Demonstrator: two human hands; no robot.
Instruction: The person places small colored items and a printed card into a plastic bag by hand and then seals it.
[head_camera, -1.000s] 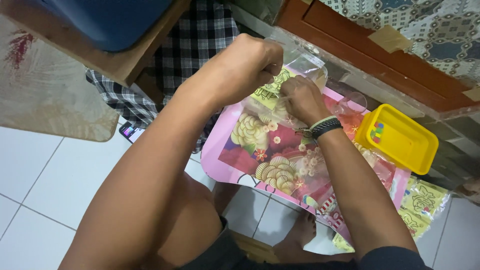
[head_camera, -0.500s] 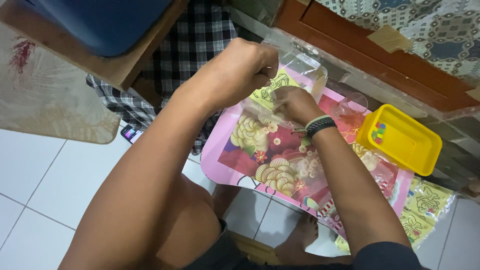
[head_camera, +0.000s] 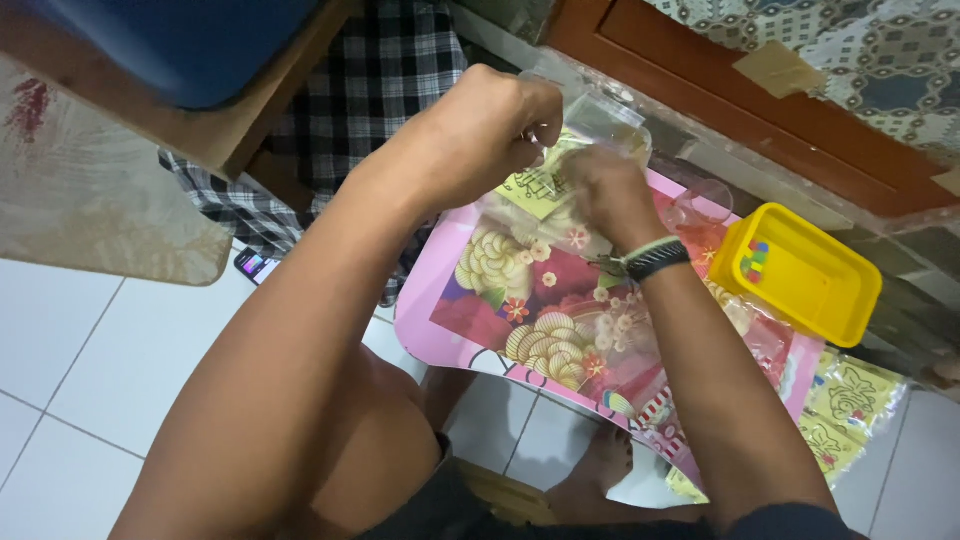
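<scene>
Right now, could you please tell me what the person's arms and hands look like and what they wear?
Both forearms are bare, with no gloves. The right hand has a dark wristband with a pale edge at the wrist, and a dark sleeve starts near the shoulder. The left hand wears nothing.

A tray (head_camera: 455, 330) lies across the person's lap. Both hands, left hand (head_camera: 480, 135) and right hand (head_camera: 600, 190), meet above its far edge on a plastic bag (head_camera: 600, 120). A tub (head_camera: 805, 270) sits on the tray's right end; packets (head_camera: 850, 400) lie beyond its right corner.
</scene>
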